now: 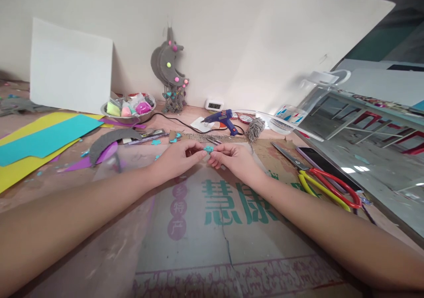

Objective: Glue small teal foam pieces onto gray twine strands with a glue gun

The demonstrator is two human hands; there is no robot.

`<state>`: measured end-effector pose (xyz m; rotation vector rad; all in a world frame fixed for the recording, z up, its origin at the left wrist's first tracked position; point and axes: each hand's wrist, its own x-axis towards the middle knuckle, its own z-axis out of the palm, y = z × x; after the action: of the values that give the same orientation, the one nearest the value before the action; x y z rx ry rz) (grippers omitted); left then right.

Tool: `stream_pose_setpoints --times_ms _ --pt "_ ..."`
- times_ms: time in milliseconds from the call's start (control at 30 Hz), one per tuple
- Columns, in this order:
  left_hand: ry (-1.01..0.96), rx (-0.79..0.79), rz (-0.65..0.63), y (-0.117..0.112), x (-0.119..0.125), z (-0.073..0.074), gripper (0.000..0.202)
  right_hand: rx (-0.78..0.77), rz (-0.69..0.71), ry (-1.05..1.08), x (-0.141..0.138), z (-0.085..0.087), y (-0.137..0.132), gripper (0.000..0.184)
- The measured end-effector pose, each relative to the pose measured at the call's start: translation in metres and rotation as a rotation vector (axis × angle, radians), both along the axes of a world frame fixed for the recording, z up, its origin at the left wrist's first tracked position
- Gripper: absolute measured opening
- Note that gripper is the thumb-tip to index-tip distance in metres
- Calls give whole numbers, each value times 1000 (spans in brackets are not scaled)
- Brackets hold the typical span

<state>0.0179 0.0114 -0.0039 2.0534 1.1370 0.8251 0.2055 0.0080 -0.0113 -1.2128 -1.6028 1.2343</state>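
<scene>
Above the translucent printed sheet, my left hand and my right hand meet fingertip to fingertip. Between them they pinch a small turquoise piece that looks like craft foam; the fingers partly cover it and its exact shape is hard to make out. Small turquoise cut-outs lie just beyond my left hand. A dark grey crescent rests left of that hand, over a purple sheet. Right of my right hand are large scissors with red and yellow handles, their blades apart.
A blue glue gun, a ball of grey yarn and a small white digital clock stand behind my hands. A metal bowl holds bagged coloured clay. Turquoise foam sheets lie left; a phone lies near the right edge.
</scene>
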Motion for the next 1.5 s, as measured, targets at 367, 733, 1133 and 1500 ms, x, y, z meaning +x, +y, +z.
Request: stream_pose_setpoints --times_ms 367,733,1133,1500 --pt "71 51 7 1 1 0 25 3 -4 -18 -3 3 -2 16" --pt "65 45 -51 1 3 -2 18 5 -13 30 -2 1 -1 18" --pt "-45 10 39 5 -2 -3 24 25 -16 124 0 5 -2 22" --pt "1 -17 51 2 1 1 22 72 57 29 -1 -2 -2 27"
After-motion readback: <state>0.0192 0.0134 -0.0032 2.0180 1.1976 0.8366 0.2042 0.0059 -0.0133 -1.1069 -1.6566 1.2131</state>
